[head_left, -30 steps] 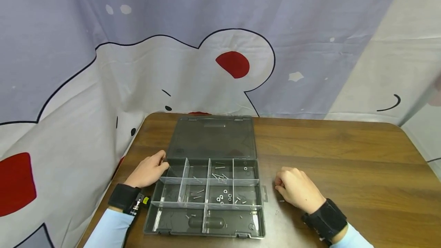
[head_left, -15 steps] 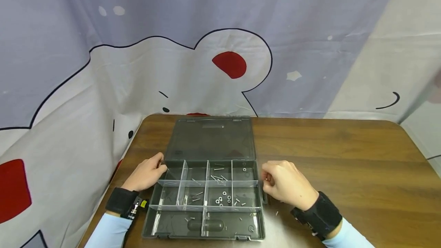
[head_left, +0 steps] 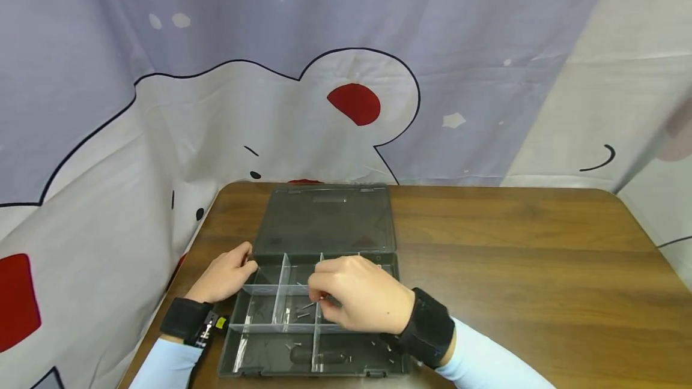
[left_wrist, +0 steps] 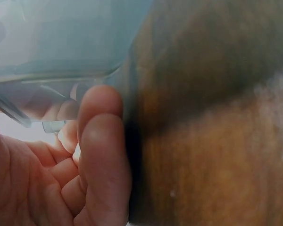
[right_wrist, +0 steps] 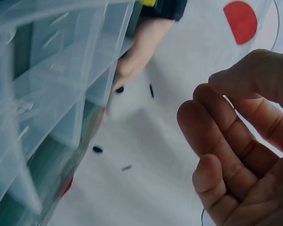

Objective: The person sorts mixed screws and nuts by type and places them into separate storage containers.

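A grey see-through compartment box (head_left: 259,356) stands on the table with its lid (head_left: 330,221) laid back. My left hand (head_left: 221,275) holds the box's back left corner; in the left wrist view its fingers (left_wrist: 104,150) bend against the box wall (left_wrist: 56,52). My right hand (head_left: 362,296) hangs over the middle compartments, thumb and forefinger pinched together. A tiny pale speck shows at those fingertips in the head view, too small to name; the right wrist view shows nothing between the fingers (right_wrist: 217,127). Small screws (head_left: 304,316) lie in the compartments below, several hidden by the hand.
Clear dividers (head_left: 280,293) part the box into compartments. More small metal pieces (head_left: 294,346) lie in the front row. Wooden tabletop (head_left: 513,275) stretches to the right. A printed curtain (head_left: 270,119) hangs behind the table's back edge.
My right hand has moved left from the table beside the box to above its middle compartments, fingers still pinched. The left hand has stayed at the box's corner while the view shifted slightly.
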Available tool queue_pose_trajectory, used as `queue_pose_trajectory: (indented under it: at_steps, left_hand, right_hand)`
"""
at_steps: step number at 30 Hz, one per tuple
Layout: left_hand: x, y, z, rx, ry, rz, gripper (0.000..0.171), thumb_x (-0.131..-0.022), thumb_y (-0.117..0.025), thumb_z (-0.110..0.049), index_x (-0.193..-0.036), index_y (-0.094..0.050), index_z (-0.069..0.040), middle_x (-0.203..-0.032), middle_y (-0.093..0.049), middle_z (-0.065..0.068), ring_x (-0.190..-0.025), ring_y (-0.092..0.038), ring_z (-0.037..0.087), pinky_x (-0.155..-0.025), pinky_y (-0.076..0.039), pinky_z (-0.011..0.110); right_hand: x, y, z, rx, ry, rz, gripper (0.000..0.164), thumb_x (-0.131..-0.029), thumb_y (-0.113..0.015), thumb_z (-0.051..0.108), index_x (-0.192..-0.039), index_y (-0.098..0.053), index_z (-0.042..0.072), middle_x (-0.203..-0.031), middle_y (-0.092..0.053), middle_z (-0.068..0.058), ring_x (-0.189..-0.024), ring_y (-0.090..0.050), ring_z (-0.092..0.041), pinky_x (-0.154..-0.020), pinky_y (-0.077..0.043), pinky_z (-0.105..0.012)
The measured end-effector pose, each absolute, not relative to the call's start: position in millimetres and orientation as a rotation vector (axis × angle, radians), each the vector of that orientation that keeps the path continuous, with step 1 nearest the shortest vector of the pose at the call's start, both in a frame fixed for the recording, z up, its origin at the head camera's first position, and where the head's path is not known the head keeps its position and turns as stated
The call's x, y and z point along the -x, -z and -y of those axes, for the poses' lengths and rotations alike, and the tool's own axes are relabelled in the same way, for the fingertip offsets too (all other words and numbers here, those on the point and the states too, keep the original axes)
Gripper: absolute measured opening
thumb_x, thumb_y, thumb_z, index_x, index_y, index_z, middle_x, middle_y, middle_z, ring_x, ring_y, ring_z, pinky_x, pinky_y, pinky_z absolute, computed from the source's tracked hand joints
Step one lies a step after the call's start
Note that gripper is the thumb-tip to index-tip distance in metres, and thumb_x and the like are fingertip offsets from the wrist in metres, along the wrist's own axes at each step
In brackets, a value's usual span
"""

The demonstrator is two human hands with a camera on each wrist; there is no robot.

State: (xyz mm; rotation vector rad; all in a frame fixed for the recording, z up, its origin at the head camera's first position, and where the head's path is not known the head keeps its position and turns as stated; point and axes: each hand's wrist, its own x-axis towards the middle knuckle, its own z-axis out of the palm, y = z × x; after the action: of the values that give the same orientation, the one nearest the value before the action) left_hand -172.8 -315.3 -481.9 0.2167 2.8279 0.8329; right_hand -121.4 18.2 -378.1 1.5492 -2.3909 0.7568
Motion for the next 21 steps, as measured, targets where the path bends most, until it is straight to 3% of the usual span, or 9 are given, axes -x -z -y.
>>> queue_pose_trajectory:
  at_steps: [11,21]
  left_hand:
    - [170.6,478.7,317.0,-0.201,-0.834,-2.830,0.011,-0.099,-0.051,-0.018,-0.092,-0.044,-0.012,-0.070,-0.041,0.001,-0.056,-0.039,0.016,-0.056,-0.030,0.030]
    - [171.0,479.6,313.3,-0.193,-0.856,-2.820,0.012,-0.099,-0.050,-0.018,-0.091,-0.044,-0.012,-0.070,-0.041,0.001,-0.056,-0.038,0.016,-0.056,-0.030,0.028]
  right_hand:
    - [109.6,373.9,29.0,-1.757,-0.697,2.322,0.016,-0.085,-0.075,0.006,-0.085,-0.068,0.020,-0.081,-0.060,0.012,-0.069,-0.051,0.006,-0.067,-0.038,-0.007]
    - [105.8,373.7,40.9,-1.814,-0.674,2.276,0.014,-0.089,-0.074,0.009,-0.086,-0.069,0.022,-0.082,-0.060,0.013,-0.069,-0.048,0.009,-0.067,-0.035,-0.004]
